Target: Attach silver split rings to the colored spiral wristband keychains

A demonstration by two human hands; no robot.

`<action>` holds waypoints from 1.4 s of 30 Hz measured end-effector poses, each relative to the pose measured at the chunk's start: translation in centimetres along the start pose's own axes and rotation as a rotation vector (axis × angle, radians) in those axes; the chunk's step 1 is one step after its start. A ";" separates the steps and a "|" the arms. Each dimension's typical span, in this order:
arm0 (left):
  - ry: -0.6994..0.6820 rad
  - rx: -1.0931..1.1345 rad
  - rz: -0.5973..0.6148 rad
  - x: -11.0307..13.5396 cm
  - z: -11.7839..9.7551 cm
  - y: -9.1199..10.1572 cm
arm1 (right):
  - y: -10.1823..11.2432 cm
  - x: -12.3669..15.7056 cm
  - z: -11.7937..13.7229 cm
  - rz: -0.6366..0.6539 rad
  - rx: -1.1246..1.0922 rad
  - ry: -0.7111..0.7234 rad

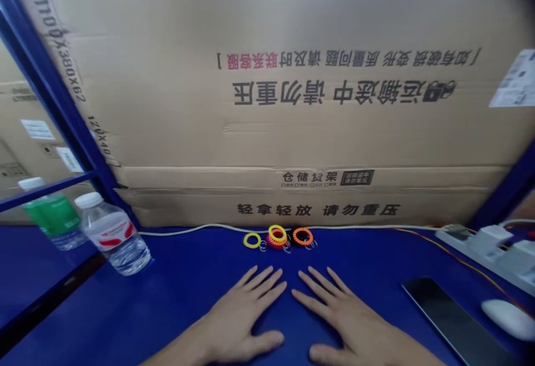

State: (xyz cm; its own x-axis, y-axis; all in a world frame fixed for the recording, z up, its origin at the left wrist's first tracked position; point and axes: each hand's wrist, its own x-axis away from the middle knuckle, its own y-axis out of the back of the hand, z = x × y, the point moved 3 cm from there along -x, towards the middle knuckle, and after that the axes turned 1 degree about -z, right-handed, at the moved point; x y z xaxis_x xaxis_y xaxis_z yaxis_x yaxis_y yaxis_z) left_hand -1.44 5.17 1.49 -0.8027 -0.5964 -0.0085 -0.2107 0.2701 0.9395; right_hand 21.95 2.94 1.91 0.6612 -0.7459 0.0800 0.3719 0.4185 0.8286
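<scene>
Both hands were laid palm down at the middle of the near edge of the bench point(167, 282). The left hand point(239, 313) and the right hand point(351, 317) were spread, fingers apart and pointed toward the far edge, and nothing was held in either; the fingertips were kept apart from each other.

The coiled rings were set in a short row near the middle of the far edge, just beyond the fingertips and touched by neither hand. A yellow ring point(246, 241) was placed at the left end, a small stack point(276, 244) topped with yellow in the middle, and an orange ring point(296, 237) at the right, overlapped with something black. Small metal loops could be seen beside them.

As far as could be judged, the rings were grouped but not yet picked up, so no handling could be counted as done and all of it appeared to be left. A bottle point(112, 238) was stood toward the far left corner, and a phone point(453, 316) was laid toward the near right corner.
</scene>
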 end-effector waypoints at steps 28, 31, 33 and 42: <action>0.004 0.043 -0.027 -0.3 0.3 0.2 | -0.2 -0.2 -0.5 0.001 -0.024 -0.022; 0.004 0.043 -0.012 -0.3 0.3 0.1 | -0.2 -0.2 -0.5 0.009 -0.015 -0.020; -0.001 0.044 -0.008 -0.3 0.3 0.1 | -0.2 -0.2 -0.6 0.005 -0.018 -0.019; -0.034 0.047 -0.009 -0.2 0.2 0.4 | -0.3 -0.2 -0.7 0.005 -0.018 -0.020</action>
State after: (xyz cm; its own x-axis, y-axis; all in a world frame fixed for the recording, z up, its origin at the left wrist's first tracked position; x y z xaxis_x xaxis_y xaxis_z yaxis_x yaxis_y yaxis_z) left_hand -1.46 5.54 1.86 -0.8191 -0.5729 -0.0292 -0.2429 0.3003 0.9224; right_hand 22.14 3.34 1.25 0.6498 -0.7541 0.0951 0.3804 0.4309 0.8183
